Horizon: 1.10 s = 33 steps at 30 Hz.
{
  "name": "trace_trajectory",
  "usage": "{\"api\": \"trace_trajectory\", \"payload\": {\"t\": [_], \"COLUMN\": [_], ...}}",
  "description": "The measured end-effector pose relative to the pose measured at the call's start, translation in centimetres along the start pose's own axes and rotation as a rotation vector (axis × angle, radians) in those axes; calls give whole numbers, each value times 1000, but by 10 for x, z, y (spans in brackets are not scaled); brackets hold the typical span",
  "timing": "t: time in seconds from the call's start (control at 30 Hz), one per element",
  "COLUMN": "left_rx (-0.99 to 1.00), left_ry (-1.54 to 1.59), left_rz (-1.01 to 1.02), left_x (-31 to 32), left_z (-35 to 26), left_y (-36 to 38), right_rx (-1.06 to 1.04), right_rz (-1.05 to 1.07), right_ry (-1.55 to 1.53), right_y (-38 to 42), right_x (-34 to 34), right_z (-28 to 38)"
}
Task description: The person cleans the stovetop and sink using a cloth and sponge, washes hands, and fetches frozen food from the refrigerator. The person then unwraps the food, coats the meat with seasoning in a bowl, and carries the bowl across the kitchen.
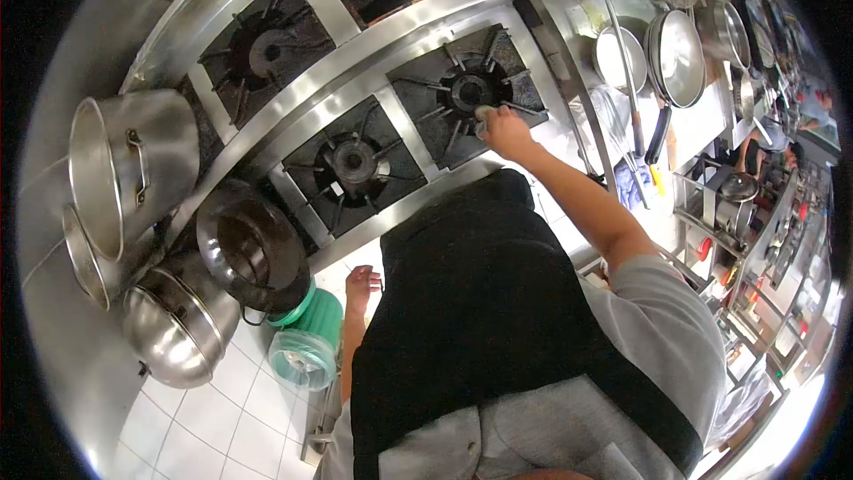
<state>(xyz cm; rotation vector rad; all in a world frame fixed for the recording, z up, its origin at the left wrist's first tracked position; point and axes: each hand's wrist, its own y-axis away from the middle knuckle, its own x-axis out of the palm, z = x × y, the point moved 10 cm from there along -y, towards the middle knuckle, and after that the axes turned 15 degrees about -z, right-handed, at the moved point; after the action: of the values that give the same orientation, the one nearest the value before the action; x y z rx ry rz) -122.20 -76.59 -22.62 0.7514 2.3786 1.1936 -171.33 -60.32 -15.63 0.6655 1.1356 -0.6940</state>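
Observation:
My right hand (508, 135) is closed on a small crumpled greyish cloth (482, 122) over the front edge of the right-hand front burner (471, 91). The cloth is largely covered by my fingers, and its exact kind is hard to make out. Beside it, the left-hand front burner (354, 160) has a small pale square piece (336, 188) on its grate. My left hand (362, 284) hangs low by the black apron (480, 302), fingers loosely bent and nothing visible in them. It is nearest the stove's front edge and a green bin (318, 318).
Two more burners lie behind, one dark (269, 52). A big steel pot (147, 160), a dark wok (249, 244) and steel bowls (173, 333) stand left. Pans (680, 58) and a long ladle (626, 71) hang right. A co-worker (764, 142) is far right.

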Motion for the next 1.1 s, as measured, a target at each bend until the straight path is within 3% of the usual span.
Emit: {"api": "trace_trajectory", "payload": {"t": [0.07,0.13,0.17,0.33,0.4,0.6,0.67,0.7,0.73,0.77,0.8,0.83,0.87,0.93,1.03,1.07,1.1], "left_rx": [-22,325,200,216,30,20,-278,-279,-197,-114,-120,-31,58,18,-19,-22,-96], "left_ry": [107,-355,-332,-327,-201,-136,585,595,291,-13,-6,-46,-86,-126,-214,-261,48], "left_rz": [20,-7,-35,-60,-113,-142,129,125,-8,-137,-137,-121,-105,-117,-127,-126,-137], "left_x": [-7,-7,-11,-10,-10,-21,-12,-8,-13,-21,-17,-11,-3,4,21,24,23], "left_z": [10,-1,5,13,33,81,145,147,147,141,132,113,99,102,70,57,71], "left_y": [-3,-4,-5,-1,-1,1,-14,-9,-3,4,13,19,21,16,20,26,21], "right_rx": [-6,-15,7,-54,-68,-14,-8,-73,-80,-144,-205,-344,-346,-539,-505,-928,-1355], "right_rz": [10,19,42,130,120,274,287,241,245,269,295,457,466,470,622,627,612], "right_ry": [37,82,91,143,131,152,149,113,117,112,107,112,118,97,207,275,334], "right_y": [-3,-8,-9,-14,-17,-27,-30,-36,-42,-50,-58,-63,-78,-98,-144,-152,-143], "right_x": [22,28,29,41,42,20,-10,-15,-20,-30,-42,-47,-58,-77,-75,-62,-56], "right_z": [-1,-2,-3,1,3,14,27,27,27,35,45,62,66,89,88,94,94]}}
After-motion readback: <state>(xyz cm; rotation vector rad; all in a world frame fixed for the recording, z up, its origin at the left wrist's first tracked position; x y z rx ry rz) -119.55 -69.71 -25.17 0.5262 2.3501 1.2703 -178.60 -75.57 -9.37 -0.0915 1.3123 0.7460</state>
